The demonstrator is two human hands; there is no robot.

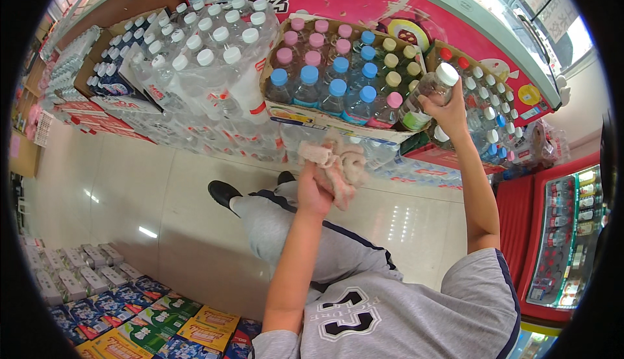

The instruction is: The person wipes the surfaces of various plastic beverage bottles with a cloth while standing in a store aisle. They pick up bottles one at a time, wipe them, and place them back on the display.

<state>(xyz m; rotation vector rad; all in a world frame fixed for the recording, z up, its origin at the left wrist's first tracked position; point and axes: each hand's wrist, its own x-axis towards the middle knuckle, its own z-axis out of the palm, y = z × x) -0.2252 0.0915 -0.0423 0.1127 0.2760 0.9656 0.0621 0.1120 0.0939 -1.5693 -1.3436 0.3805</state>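
My right hand (446, 108) grips a clear plastic bottle (431, 91) with a white cap, tilted over the right end of an open cardboard box (336, 127). Inside that box stand several bottles with pink, blue and pale yellow caps, among them a blue-capped bottle (308, 83) at the front. Lower and further left, in front of the box, my left hand (314, 188) holds a bunched pink-and-cream cloth (336, 164). The cloth hangs clear of the bottles in the box.
Shrink-wrapped bottles with white caps (219, 76) stand left of the box. To its right is another carton of mixed bottles (487, 100). A red drinks fridge (531, 232) stands at the right. Boxed goods (165, 315) lie behind me at lower left, across the tiled floor (161, 178).
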